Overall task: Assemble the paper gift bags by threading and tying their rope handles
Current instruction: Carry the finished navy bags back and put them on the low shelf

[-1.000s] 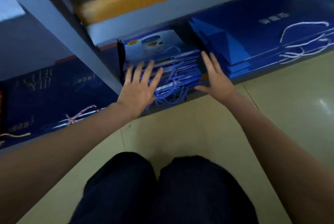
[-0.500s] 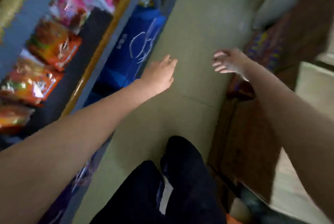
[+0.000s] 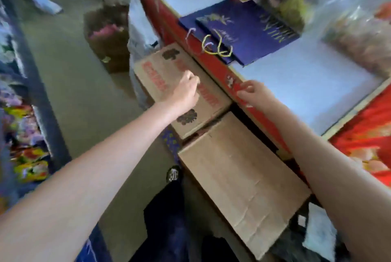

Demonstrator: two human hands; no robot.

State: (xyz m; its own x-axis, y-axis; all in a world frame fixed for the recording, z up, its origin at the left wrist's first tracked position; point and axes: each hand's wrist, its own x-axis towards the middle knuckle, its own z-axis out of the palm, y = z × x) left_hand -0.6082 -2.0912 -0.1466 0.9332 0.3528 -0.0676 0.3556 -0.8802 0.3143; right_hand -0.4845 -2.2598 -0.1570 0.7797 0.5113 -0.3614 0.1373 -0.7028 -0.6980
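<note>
Navy gift bags (image 3: 247,28) lie flat on the table (image 3: 296,75), yellow rope handles (image 3: 215,46) already in. Left hand (image 3: 186,90) loosely curled, right hand (image 3: 254,92) curled at the red table edge; both grips hold nothing. More bags likely remain.

I'm in a small shop — a rack of bright snack packets (image 3: 27,156) at my left, cardboard cartons (image 3: 182,90) stacked against a red-edged counter (image 3: 220,71), and bagged goods (image 3: 359,35) piled along the counter's far edge.
</note>
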